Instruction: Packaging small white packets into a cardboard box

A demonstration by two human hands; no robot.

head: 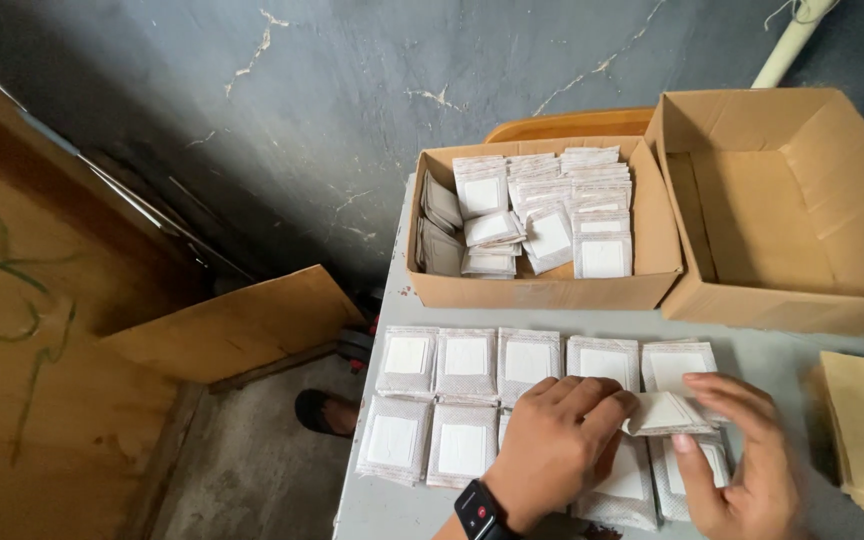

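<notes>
Both hands (652,440) pinch a flat white square sachet (664,412).

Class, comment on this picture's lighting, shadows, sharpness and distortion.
Head view: soft, even light, no glare on the white pouches; faint shadows fall inside the empty box and under the left hand and right hand; the floor at left is darker; wide-angle bending slants the wall edges and the plank; the fingers look slightly soft, the rest is sharp.
</notes>
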